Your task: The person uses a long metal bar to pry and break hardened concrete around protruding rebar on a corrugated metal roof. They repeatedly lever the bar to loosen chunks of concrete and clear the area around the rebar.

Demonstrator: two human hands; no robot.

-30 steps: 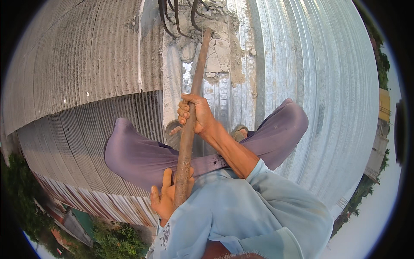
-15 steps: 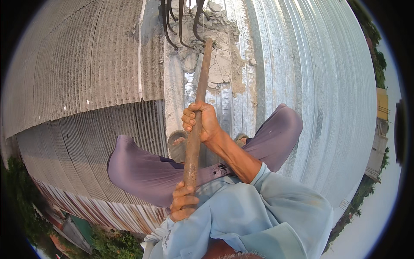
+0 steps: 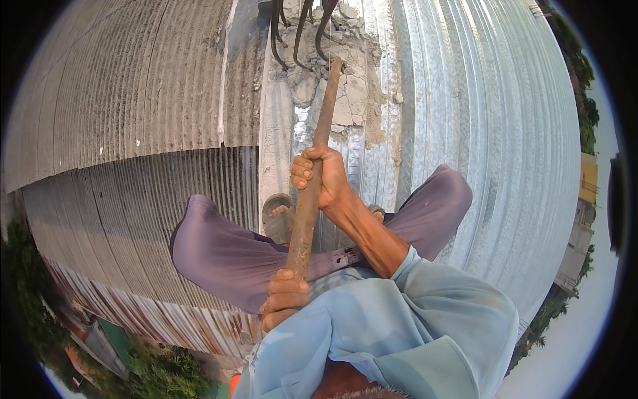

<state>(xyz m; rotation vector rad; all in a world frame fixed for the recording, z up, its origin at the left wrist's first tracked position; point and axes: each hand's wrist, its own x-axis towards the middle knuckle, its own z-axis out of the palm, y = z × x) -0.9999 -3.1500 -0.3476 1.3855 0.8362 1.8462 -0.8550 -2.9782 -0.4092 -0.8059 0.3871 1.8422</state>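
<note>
A long, rusty metal bar [image 3: 304,233] slants away from me, thick at the near end and narrower toward its tip. My right hand [image 3: 322,174] is closed around its middle. Nearer my body, my left hand [image 3: 284,300] grips the lower end. The bar's far tip is at the broken, cracked concrete [image 3: 347,106]; whether it presses in there is too small to tell. Just beyond the tip, several curved dark reinforcing rods [image 3: 301,36] hang over the rubble.
Shiny corrugated metal sheeting [image 3: 492,166] spreads to the right. Grey corrugated roofing [image 3: 133,100] lies left, with a step down to a lower roof [image 3: 153,219]. A narrow concrete ledge [image 3: 274,146] runs between them. My sandalled foot [image 3: 277,216] rests by the ledge. Trees [image 3: 166,369] show beyond the roof edge.
The view has shifted, so the rods and rubble appear farther right. Both hands stay closed on the bar and sit slightly higher in the picture. The concrete looks the same.
</note>
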